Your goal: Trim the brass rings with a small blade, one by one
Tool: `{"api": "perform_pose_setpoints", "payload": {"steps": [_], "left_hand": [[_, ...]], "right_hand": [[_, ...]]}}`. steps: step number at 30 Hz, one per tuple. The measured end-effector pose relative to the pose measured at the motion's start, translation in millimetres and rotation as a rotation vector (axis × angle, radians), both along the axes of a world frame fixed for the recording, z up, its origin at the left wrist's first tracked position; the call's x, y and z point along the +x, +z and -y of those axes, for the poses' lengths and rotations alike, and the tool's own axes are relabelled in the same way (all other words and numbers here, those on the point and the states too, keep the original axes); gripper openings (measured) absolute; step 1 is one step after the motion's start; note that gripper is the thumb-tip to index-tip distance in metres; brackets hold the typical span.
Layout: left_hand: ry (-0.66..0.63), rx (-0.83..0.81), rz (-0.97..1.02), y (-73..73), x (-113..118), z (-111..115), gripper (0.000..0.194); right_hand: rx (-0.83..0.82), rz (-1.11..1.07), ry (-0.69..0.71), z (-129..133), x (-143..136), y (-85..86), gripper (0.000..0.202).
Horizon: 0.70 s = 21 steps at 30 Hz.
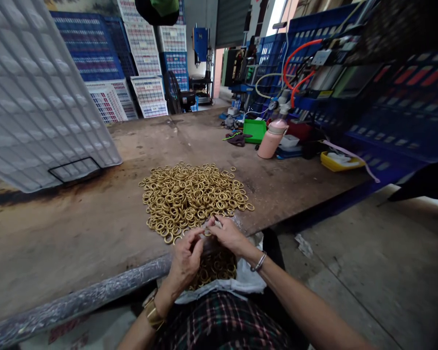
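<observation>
Many brass-coloured rings (193,194) lie in a pile on the brown table (95,233). At the pile's near edge, my left hand (188,253) has its fingers bent, the index finger reaching toward my other hand. My right hand (228,236) is closed, thumb and fingertips together around what looks like a ring. Below both hands, a white bag (250,277) sits open at my lap with more rings (217,267) inside it.
A white slatted crate (47,97) stands at the left of the table. Toward the back right are a green tray (254,130), a pink bottle (272,140) and a yellow tray (339,163). Clear wrap covers the table's front edge (80,296).
</observation>
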<state>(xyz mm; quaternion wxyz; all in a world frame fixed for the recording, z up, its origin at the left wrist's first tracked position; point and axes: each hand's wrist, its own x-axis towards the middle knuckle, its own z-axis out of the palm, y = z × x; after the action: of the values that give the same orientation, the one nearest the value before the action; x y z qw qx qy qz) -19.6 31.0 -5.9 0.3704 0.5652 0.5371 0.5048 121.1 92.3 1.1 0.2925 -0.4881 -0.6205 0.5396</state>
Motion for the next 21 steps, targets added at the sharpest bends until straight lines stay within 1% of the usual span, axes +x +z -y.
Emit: {"api": "perform_pose_setpoints", "payload": {"steps": [2,3,4,5,6,9,11,16,21], "left_hand": [[-0.069,0.018,-0.038,-0.3,0.6,-1.2,0.020],[-0.082,0.007,-0.040,0.5,1.2,-1.5,0.018],[-0.084,-0.014,-0.030,1.7,2.1,-1.4,0.016],[-0.077,-0.045,-0.008,3.5,3.2,-1.1,0.015],[-0.064,-0.084,0.027,5.4,4.4,-0.6,0.014],[-0.026,-0.229,0.170,10.5,7.4,1.4,0.015],[-0.023,-0.320,0.249,11.8,8.5,2.7,0.017],[-0.093,-0.467,0.408,9.7,8.5,4.6,0.028],[-0.121,-0.481,0.528,7.0,8.2,6.4,0.029]], "right_hand": [[-0.174,-0.103,0.027,4.4,-0.9,2.4,0.006],[-0.243,-0.134,0.033,6.3,-1.4,2.7,0.007],[-0.282,-0.154,0.033,7.9,-1.9,2.8,0.009],[-0.284,-0.161,0.027,9.2,-2.5,2.8,0.011],[-0.250,-0.157,0.021,10.1,-3.0,3.0,0.014],[-0.050,-0.105,0.019,11.4,-4.2,5.5,0.021],[0.034,-0.065,0.031,11.8,-4.9,7.8,0.022],[0.089,-0.006,0.040,12.2,-5.8,6.5,0.021],[0.053,-0.056,0.075,10.9,-4.7,1.0,0.024]]}}
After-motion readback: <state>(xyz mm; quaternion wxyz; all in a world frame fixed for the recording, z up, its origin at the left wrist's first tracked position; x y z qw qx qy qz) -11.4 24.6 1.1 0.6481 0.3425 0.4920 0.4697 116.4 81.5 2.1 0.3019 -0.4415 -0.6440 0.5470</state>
